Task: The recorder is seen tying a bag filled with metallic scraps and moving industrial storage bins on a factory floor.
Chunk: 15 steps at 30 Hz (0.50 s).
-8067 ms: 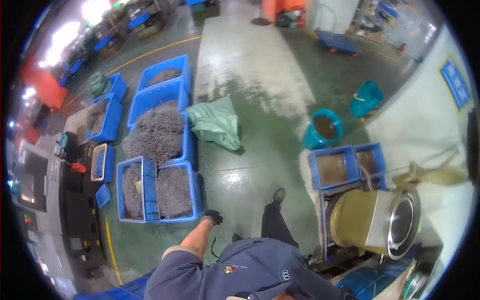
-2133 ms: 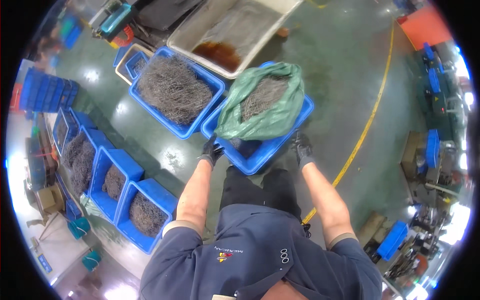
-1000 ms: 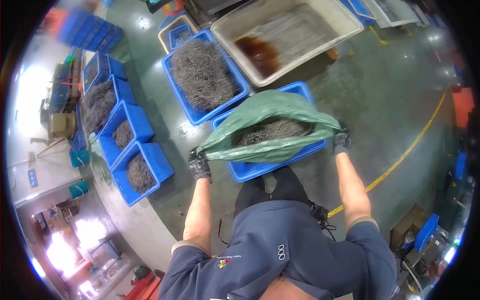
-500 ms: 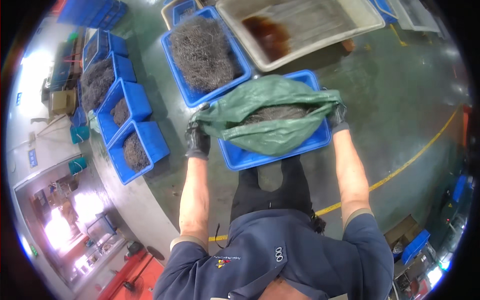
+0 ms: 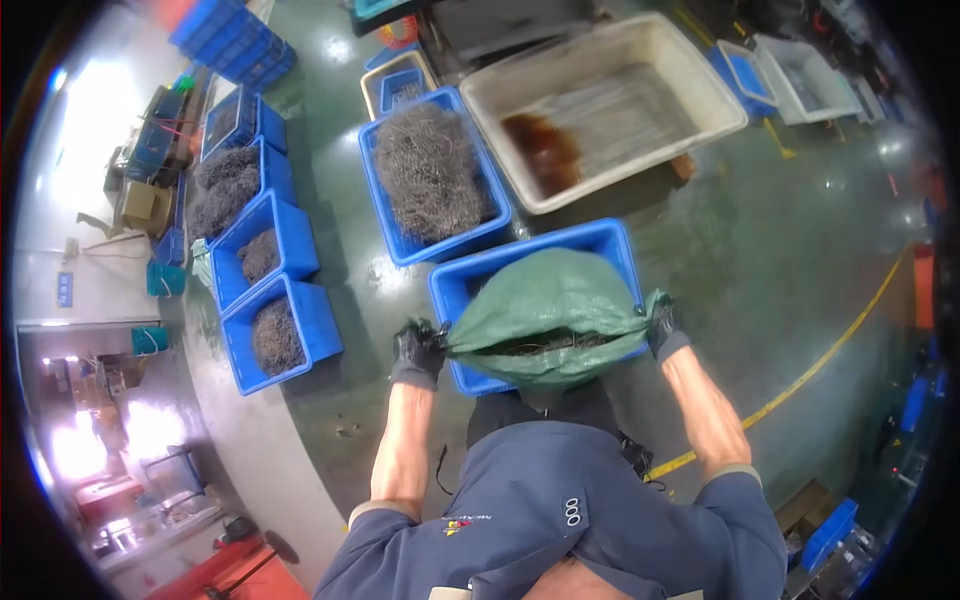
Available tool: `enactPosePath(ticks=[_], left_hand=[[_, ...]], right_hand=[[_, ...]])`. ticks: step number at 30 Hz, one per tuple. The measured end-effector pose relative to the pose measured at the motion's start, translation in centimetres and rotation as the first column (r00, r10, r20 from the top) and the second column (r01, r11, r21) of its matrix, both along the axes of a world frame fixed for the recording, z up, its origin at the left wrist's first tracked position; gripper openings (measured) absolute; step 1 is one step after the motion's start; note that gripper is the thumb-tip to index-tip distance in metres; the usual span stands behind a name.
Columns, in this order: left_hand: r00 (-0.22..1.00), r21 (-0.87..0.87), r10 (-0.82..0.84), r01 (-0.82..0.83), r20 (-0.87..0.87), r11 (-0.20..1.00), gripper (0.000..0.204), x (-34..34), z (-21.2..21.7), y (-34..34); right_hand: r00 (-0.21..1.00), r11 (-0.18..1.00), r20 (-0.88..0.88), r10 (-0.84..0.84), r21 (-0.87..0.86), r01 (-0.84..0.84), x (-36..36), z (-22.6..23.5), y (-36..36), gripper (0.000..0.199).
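A green woven sack (image 5: 555,290) is stretched sideways between my two hands, over a blue bin (image 5: 590,233) on the floor before my legs. Its mouth is a narrow slit towards me, with dark, wiry grey material (image 5: 545,345) showing inside. My left hand (image 5: 420,350), in a dark glove, grips the sack's left corner. At the opposite corner my right hand (image 5: 662,322), gloved too, is closed on the sack's edge. The sack hides most of the bin's inside.
Beyond stands a blue bin (image 5: 368,180) heaped with tangled wiry material (image 5: 430,170). A large off-white tub (image 5: 725,105) with a brown stain is beside it. Several blue bins (image 5: 322,330) line the left side. A yellow line (image 5: 800,390) curves across the floor at right.
Both hands have drawn the sack nearer to my body, and its mouth has narrowed. More of the blue bin's far side now shows. My view has shifted too.
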<state>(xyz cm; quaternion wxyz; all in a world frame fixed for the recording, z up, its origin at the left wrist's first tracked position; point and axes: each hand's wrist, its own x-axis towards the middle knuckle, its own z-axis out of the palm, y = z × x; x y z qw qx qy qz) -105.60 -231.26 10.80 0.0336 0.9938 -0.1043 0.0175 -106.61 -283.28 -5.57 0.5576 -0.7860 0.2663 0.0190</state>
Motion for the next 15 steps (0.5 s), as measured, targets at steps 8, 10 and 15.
enactPosePath(ticks=[8, 10, 15], left_hand=[[0.814, -0.579, -0.015, -0.426, -0.581, -0.695, 0.024, 0.4, 5.7, 4.2], [0.787, -0.504, 0.011, -0.384, -0.617, -0.774, 0.025, 0.8, 6.6, 4.5], [0.681, -0.476, 0.056, -0.449, -0.73, -0.756, 0.031, 2.8, -2.1, 3.6]], right_hand=[[0.985, 0.867, 0.087, -0.15, 0.491, 0.089, 3.1, 18.0, 8.5, 0.019], [0.95, 0.941, -0.013, 0.313, -0.129, -0.312, 3.5, 18.1, 8.5, 0.023], [0.848, 0.61, -0.245, -0.471, 0.603, 0.513, 3.0, 2.6, 6.8, 0.025]])
